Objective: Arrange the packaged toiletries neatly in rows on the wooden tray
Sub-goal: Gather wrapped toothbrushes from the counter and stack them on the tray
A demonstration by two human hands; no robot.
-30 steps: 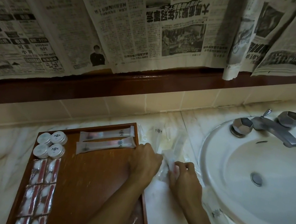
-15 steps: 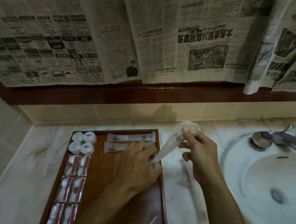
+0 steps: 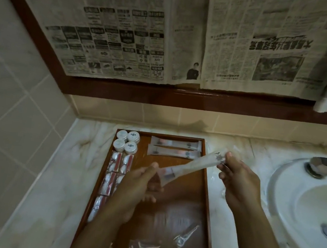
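Your left hand [image 3: 138,182] and right hand [image 3: 233,177] each pinch one end of a clear packet [image 3: 192,164]. It hangs above the wooden tray [image 3: 207,182].

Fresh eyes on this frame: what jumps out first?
Both hands hold one long clear packet slantwise above the wooden tray: the left hand grips its lower end, the right hand pinches the upper end. Newspaper sheets hang across the wall behind. Four white round jars sit in the tray's far left corner.
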